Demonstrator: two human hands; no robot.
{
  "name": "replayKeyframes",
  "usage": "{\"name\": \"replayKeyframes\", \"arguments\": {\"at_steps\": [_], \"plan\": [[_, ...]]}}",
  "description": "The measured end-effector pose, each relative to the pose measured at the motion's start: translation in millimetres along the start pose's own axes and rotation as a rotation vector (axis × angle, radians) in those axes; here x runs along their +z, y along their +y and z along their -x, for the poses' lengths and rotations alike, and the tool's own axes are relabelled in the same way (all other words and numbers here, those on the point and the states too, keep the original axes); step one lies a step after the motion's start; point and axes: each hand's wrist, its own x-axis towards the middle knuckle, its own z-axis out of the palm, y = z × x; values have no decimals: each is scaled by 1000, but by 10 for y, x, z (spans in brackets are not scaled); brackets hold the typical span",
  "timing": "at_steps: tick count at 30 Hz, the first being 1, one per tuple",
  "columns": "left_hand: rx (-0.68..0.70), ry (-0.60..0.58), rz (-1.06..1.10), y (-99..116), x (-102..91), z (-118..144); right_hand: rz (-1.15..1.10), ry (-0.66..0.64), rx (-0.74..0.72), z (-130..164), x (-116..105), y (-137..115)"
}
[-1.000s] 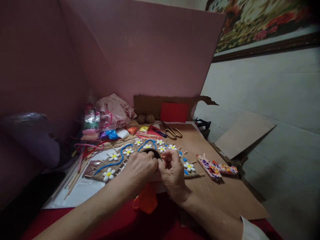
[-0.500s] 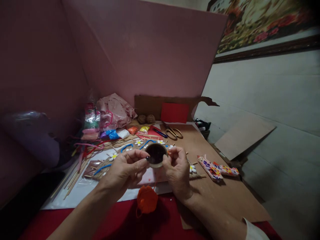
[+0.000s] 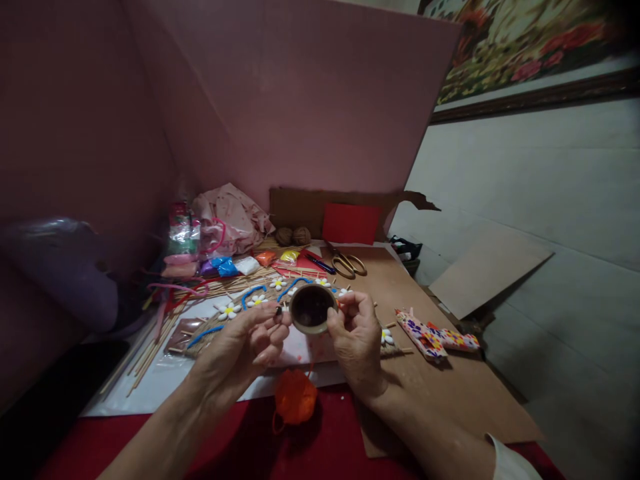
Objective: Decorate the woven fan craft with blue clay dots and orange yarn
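Observation:
My right hand (image 3: 356,340) holds a small round roll with a dark hollow centre (image 3: 312,308), lifted above the table. My left hand (image 3: 244,348) pinches something tiny and dark at the roll's left edge with thumb and forefinger. Below the hands lies a woven straw craft piece (image 3: 235,313) with white flowers and blue strips. An orange ball of thread (image 3: 295,397) sits on the red cloth just under my wrists.
Gold-handled scissors (image 3: 347,263), two walnuts (image 3: 293,235), coloured clay packets (image 3: 227,267) and a pink cloth bundle (image 3: 230,217) lie at the back. Thin sticks (image 3: 150,347) are spread at the left. Two beaded flowered pieces (image 3: 433,335) rest on the brown board (image 3: 450,393). Pink panels wall the back.
Both hands have lifted the round roll off the straw piece and turned its opening up toward me. The left hand has shifted to pinch at its edge.

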Motion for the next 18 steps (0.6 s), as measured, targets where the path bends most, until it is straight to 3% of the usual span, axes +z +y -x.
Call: {"name": "replayKeyframes", "arguments": {"at_steps": [5,10,12,14,18], "plan": [[36,-14,-127,-32,18,-2,-18,3,11,0,2,-6],[291,11,-610,-239,60,-110,-11,-5,17,72,-13,-42],[420,-27,-740,-270,81,-156,-20,-31,-1,110,-27,-51],[499,9,-805,-221,100,-193,-74,-92,-5,135,-42,-55],[308,212,-745,136,88,-250,-188,-187,-4,130,-59,-43]]}}
